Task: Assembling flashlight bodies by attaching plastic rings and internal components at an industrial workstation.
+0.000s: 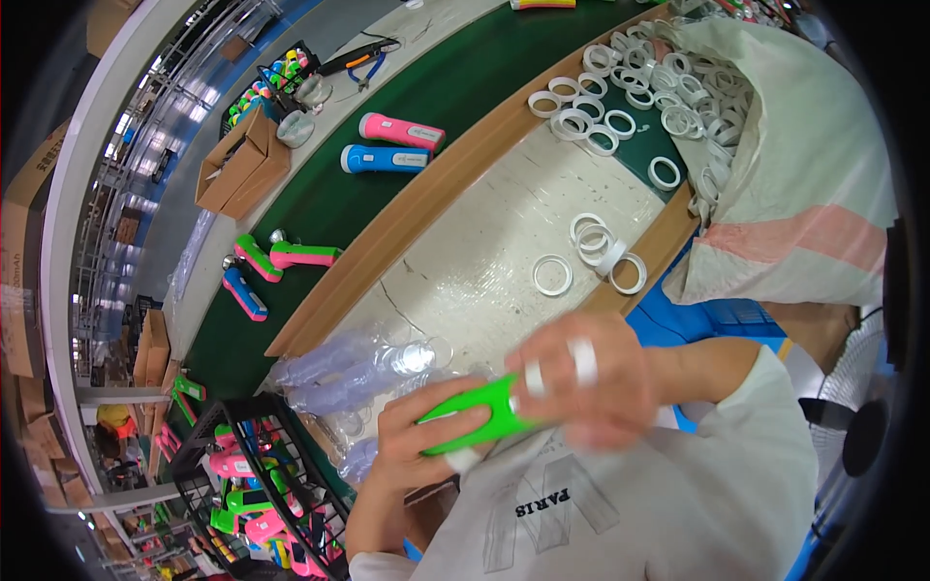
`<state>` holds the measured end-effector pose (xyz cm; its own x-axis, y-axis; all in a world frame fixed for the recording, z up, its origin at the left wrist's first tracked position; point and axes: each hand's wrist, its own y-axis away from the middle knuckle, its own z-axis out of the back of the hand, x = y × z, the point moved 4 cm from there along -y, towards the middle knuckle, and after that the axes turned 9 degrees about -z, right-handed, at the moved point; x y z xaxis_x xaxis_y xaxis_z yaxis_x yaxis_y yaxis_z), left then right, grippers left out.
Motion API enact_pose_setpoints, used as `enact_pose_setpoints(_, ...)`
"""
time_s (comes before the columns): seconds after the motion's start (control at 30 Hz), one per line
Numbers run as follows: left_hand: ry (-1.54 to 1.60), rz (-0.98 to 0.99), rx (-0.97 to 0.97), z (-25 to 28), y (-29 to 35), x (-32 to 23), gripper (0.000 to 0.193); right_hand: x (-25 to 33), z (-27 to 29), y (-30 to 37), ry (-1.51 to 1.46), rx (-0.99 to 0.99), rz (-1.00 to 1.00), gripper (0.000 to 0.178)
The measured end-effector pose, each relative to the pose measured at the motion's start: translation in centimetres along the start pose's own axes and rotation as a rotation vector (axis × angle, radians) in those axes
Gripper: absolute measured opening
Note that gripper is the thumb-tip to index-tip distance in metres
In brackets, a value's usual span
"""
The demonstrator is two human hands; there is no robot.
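Note:
In front of my chest, my left hand (418,433) is wrapped around the body of a bright green flashlight (472,414), held on a slant. My right hand (588,382), smeared by motion, curls over the flashlight's right end and hides it. White bands, which look like tape, circle two of its fingers. Whether a ring is under those fingers I cannot tell. Beyond the right hand, a loose white ring (552,276) lies on the pale work surface (484,232), beside a small cluster of white rings (593,238).
Many white rings (668,82) spill from a woven sack (804,165) at the right. Clear plastic lens-like pieces (339,373) lie left of my hands. A cardboard rim (426,189) borders the green belt (320,208), which carries flashlights (385,159). A black crate (257,484) holds more flashlights.

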<state>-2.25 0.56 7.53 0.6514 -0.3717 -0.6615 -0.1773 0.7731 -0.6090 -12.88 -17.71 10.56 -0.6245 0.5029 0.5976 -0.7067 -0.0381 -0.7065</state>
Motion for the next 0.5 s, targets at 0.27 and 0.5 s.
enact_pose_setpoints(0.27,-0.302,0.236,0.126,-1.0,-0.8,1.4,0.052,-9.1,-1.6,1.1,-0.484,0.041,-1.069,0.036)
enact_pose_setpoints(0.5,-0.191,0.436,-0.124,-1.2,1.2,2.1,0.049,-10.4,-2.8,1.3,-0.567,-0.001,-0.834,0.046)
